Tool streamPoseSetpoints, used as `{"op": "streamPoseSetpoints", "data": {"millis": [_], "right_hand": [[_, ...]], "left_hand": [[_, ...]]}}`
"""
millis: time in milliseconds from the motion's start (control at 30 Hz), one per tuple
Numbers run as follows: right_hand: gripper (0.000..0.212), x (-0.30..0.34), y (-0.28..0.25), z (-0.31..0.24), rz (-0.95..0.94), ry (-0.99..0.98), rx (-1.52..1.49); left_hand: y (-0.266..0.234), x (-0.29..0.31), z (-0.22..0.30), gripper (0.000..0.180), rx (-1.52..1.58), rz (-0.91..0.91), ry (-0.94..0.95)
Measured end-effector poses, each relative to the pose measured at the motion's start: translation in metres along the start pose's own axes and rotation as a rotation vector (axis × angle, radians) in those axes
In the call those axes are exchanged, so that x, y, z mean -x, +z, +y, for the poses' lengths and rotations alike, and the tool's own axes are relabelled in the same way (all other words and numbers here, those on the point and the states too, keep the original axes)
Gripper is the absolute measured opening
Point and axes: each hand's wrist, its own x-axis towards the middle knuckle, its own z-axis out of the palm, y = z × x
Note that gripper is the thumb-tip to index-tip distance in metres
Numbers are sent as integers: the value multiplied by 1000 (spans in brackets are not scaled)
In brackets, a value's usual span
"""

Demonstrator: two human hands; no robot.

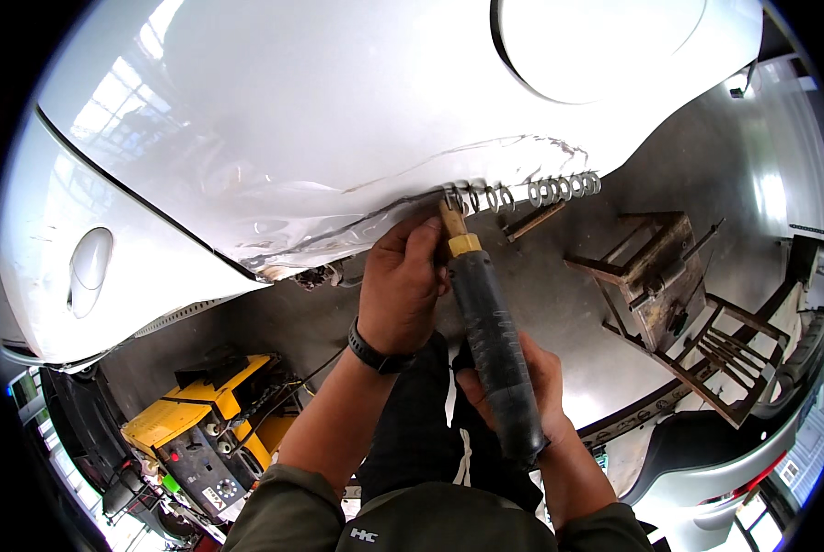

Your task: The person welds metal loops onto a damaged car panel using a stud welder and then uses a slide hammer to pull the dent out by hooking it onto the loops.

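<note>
My right hand point(548, 386) is wrapped around the black handle of a dent-puller welding gun point(496, 345). The gun's brass-coloured tip point(451, 217) meets the creased lower edge of a white car panel point(338, 110). Close beside that tip, my left hand point(398, 290) is closed with thumb and fingers pinched together; whatever they hold is hidden. A row of metal pull rings point(564, 189) stands along the crease to the right of the tip. Dark, bare scrape marks run along the dented metal on both sides.
A yellow welding machine point(195, 414) with cables stands at the lower left. To the right are a worn wooden stool point(660, 281) and a slatted wooden frame point(734, 354). Another light-coloured car point(706, 460) is at the lower right. Grey floor point(550, 267) lies below the panel.
</note>
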Motion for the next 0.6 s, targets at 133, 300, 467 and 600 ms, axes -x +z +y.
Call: {"op": "streamPoseSetpoints", "data": {"millis": [133, 300, 467, 600], "right_hand": [[37, 1, -2, -9, -21, 53, 43], [35, 5, 0, 7, -13, 56, -1], [34, 6, -2, 6, -39, 72, 42], [31, 6, -3, 2, -48, 46, 141]], "left_hand": [[3, 3, 8, 43, -547, -22, 232], [5, 4, 15, 44, 174, 20, -141], [-8, 12, 2, 45, -832, -1, 381], [-5, 22, -5, 45, -439, -12, 75]]}}
